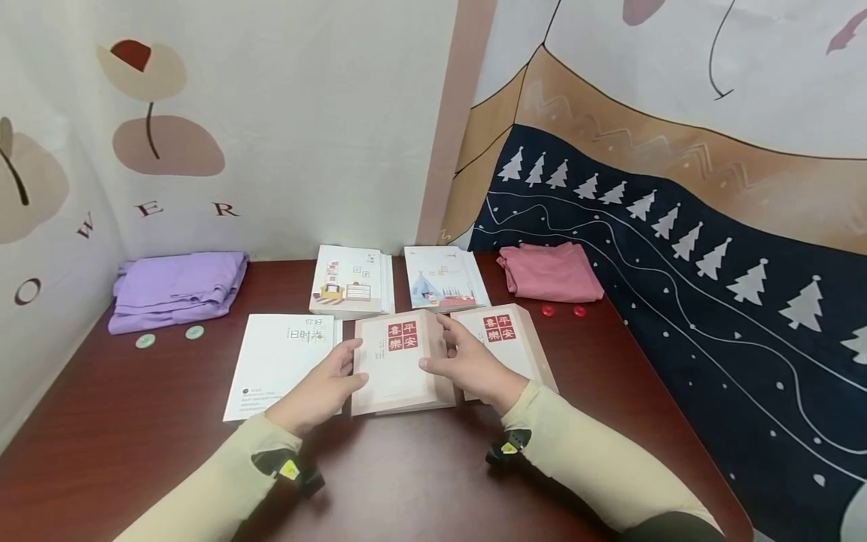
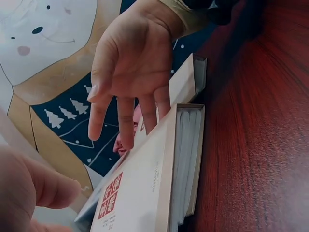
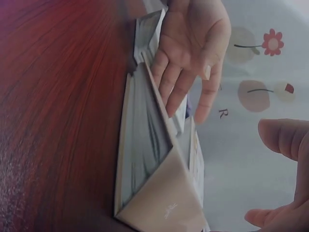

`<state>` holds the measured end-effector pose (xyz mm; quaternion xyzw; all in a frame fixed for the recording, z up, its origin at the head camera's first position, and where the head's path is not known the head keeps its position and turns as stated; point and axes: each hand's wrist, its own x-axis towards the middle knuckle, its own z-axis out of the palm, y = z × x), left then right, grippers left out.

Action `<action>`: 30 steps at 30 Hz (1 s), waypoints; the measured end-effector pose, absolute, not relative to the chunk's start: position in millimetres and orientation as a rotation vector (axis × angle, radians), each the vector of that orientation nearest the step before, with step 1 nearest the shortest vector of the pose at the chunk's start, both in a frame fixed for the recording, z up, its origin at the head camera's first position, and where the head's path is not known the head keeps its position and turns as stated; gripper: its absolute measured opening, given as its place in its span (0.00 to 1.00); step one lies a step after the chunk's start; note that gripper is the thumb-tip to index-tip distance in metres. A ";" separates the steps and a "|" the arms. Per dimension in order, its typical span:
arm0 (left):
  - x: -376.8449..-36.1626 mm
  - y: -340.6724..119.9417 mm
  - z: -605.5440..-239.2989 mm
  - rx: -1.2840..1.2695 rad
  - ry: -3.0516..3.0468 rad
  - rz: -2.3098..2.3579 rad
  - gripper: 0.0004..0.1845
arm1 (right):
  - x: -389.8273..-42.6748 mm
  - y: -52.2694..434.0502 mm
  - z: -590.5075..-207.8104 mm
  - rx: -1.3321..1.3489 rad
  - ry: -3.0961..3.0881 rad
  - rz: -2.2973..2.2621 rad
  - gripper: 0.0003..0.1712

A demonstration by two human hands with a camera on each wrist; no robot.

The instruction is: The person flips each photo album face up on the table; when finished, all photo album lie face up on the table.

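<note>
A beige book (image 1: 396, 369) with a red stamp on its cover lies in the middle of the dark red table (image 1: 135, 429). My left hand (image 1: 323, 388) touches its left edge with straight fingers. My right hand (image 1: 469, 366) rests at its right edge, fingers spread and thumb on the cover. The left wrist view shows the right hand (image 2: 130, 63) with fingers extended behind the book (image 2: 140, 188). In the right wrist view the left hand (image 3: 193, 43) lies against the far side of the book (image 3: 159, 159), whose cover stands slightly lifted off the pages.
A matching beige book (image 1: 511, 339) lies just to the right, a white book (image 1: 278, 365) just to the left. Two illustrated books (image 1: 352, 280) (image 1: 443, 277) lie behind. Folded purple cloth (image 1: 176, 290) with green buttons (image 1: 145, 340) sits back left, pink cloth (image 1: 549, 272) with red buttons (image 1: 548, 309) back right.
</note>
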<state>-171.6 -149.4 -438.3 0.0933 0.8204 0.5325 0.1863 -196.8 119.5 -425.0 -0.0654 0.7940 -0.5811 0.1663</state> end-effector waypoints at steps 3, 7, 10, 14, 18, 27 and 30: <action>-173.2 -146.9 -437.9 0.211 2.309 1.490 0.38 | -197.7 119.5 -428.3 -0.188 2.259 -1.658 0.54; -174.4 -144.9 -438.3 0.124 2.267 1.534 0.39 | -197.4 118.0 -431.1 -0.168 2.233 -1.686 0.54; -176.0 -141.9 -439.5 0.073 2.213 1.590 0.41 | -196.4 116.1 -431.4 -0.150 2.200 -1.722 0.55; -177.7 -137.5 -442.6 0.040 2.141 1.646 0.42 | -195.4 113.4 -430.5 -0.137 2.176 -1.737 0.55; -179.5 -133.8 -446.8 0.003 2.113 1.682 0.43 | -195.1 112.1 -430.3 -0.138 2.176 -1.734 0.54; -182.9 -130.5 -449.6 -0.035 2.162 1.653 0.45 | -195.8 110.8 -431.7 -0.144 2.206 -1.719 0.53; -181.4 -130.6 -449.3 -0.043 2.148 1.666 0.45 | -196.0 110.3 -431.8 -0.151 2.191 -1.728 0.53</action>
